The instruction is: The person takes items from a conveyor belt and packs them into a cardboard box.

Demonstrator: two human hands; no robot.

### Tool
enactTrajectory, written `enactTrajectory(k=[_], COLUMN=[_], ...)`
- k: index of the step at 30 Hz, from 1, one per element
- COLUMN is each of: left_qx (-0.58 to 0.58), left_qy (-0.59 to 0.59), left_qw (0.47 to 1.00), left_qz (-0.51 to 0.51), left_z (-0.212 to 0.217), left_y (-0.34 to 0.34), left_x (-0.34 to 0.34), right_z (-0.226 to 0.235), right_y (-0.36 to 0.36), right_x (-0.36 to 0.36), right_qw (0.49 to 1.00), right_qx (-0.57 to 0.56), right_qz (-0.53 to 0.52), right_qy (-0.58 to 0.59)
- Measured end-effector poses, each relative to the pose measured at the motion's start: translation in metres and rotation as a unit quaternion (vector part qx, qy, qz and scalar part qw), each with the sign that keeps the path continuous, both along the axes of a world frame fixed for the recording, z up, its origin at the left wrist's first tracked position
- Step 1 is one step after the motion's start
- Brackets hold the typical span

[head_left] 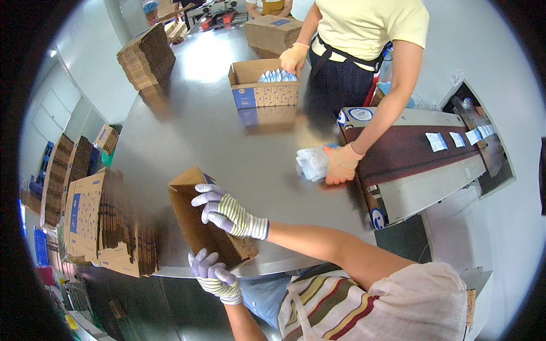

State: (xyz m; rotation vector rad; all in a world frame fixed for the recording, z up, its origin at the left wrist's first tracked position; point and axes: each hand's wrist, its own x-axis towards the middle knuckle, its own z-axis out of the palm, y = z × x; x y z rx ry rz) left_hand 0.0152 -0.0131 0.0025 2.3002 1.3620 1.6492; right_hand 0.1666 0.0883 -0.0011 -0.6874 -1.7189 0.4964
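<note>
An open brown cardboard box (190, 219) is tilted at the table's near edge, with no contents visible inside. My right hand (230, 215), in a striped glove, reaches across its far wall with the fingers bent over the rim. Lower down, my left hand (216, 279), gloved alike, grips the box's near corner; part of its grip is hidden. Across the table a co-worker's gloved hand (343, 163) carries a bunch of white-and-blue packets (313, 163). The co-worker's other hand (294, 57) rests on a second box (264, 98), which holds a row of similar packets.
Stacks of flattened cartons (85, 216) stand at the left, with another stack (145, 59) at the far left of the metal table (199, 122). A carton pile (273, 34) sits at the back. On the right, a conveyor belt (398, 150) carries several small packets (437, 142).
</note>
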Motion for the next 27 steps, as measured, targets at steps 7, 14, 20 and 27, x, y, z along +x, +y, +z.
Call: enactTrajectory(k=[7, 14, 20, 27], left_qx=[0.002, 0.013, 0.009, -0.006], left_qy=[0.001, 0.032, -0.002, -0.014], left_qw=[1.000, 0.999, 1.000, 0.999], left_qz=[0.002, -0.004, -0.010, -0.033], left_z=[0.001, -0.007, 0.011, 0.015], left_y=[0.004, 0.011, 0.007, -0.005], left_x=[0.003, -0.008, -0.003, 0.002], right_z=[0.003, -0.004, -0.003, 0.006], right_y=[0.003, 0.010, 0.008, -0.012], right_x=[0.004, 0.000, 0.000, 0.009], right_qw=[1.000, 0.996, 0.999, 0.998], right_qx=[0.013, -0.001, -0.006, -0.046], right_qz=[-0.010, -0.050, -0.036, -0.031], right_qy=[-0.019, -0.068, -0.026, -0.025])
